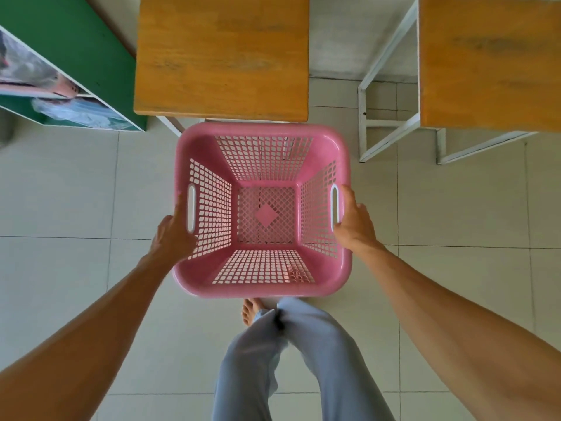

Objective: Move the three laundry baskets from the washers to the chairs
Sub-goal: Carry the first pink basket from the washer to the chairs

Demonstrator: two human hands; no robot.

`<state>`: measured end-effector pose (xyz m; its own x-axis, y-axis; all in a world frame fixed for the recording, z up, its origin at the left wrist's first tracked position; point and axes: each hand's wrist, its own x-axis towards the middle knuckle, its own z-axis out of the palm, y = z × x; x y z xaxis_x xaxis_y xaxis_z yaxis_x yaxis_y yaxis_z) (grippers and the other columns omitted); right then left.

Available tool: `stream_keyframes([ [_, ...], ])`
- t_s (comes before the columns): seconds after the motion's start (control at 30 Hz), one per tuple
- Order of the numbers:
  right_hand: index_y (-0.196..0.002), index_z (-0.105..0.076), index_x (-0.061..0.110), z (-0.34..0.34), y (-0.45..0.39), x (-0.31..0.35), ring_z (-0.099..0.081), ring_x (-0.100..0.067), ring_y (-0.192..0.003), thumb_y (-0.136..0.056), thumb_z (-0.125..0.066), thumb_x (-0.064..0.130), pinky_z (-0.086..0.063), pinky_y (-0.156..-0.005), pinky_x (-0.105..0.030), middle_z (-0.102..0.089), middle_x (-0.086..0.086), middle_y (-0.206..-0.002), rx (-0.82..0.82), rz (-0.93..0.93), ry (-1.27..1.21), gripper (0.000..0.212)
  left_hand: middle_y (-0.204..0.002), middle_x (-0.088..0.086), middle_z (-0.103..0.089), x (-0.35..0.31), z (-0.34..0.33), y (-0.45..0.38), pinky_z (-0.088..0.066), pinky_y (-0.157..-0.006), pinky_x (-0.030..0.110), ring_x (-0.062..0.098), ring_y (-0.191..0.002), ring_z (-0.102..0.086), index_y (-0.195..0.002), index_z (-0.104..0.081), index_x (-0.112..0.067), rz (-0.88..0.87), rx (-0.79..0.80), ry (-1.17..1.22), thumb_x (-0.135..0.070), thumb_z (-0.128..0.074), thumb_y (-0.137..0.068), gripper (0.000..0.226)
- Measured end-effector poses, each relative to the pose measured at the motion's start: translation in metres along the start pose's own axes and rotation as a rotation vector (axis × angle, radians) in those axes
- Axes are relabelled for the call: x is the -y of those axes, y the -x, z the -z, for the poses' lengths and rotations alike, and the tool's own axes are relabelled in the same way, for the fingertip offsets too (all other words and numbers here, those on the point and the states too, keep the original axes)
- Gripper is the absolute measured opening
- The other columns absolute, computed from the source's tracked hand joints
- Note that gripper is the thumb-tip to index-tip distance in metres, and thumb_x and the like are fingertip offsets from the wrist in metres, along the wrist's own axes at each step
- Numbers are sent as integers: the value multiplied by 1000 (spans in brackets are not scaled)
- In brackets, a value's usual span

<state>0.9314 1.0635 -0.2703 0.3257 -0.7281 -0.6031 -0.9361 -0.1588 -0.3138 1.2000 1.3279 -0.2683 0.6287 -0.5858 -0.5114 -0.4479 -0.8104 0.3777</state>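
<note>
Hands grip a pink laundry basket by its side handles, left hand and right hand each closed on the rim, holding it above the tiled floor just before a wooden chair; a second chair stands to the right.

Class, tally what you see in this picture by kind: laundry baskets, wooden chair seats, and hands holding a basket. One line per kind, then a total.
Pink laundry basket: 1
Wooden chair seats: 2 (one straight ahead, one at the right edge)
Hands gripping the basket: 2 (left hand, right hand)
Total: 5
</note>
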Motion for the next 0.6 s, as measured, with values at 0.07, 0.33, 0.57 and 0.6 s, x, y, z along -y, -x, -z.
stream_keyframes([
  [0.07, -155, -16, 41, 7, 17, 5, -64, -31, -91, -88, -63, -7, -62, -75, -47, -44, -13, -120, 4, -50, -15, 95, -122, 21, -64, -19, 9, 18, -59, -72, 52, 42, -93, -69, -160, 2, -25, 4, 15, 17, -21, -71, -82, 106],
  [0.33, -152, -30, 22, 48, 141, 17, -61, -35, -109, -87, -70, 3, -59, -86, -48, -40, -17, -133, 31, 18, 11, 79, -127, 7, -66, -131, 34, 147, -56, -81, 34, 25, -101, -66, -140, -51, -13, -68, 118, 119, -2, -57, -93, 49],
  [0.57, -144, -44, 14, 86, 238, -13, -60, -33, -113, -97, -58, 17, -48, -83, -37, -51, -15, -130, -12, 58, -13, 49, -122, 9, -69, -172, 49, 222, -60, -84, 47, 30, -100, -68, -135, -55, -16, -248, 195, -18, 0, -53, -86, 51],
  [0.6, -143, -46, 13, 90, 250, -20, -60, -33, -115, -97, -55, 15, -48, -84, -38, -54, -14, -129, -37, 60, -25, 47, -130, 7, -66, -177, 50, 228, -59, -87, 47, 30, -105, -67, -136, -55, -18, -281, 210, -60, -2, -53, -87, 51],
])
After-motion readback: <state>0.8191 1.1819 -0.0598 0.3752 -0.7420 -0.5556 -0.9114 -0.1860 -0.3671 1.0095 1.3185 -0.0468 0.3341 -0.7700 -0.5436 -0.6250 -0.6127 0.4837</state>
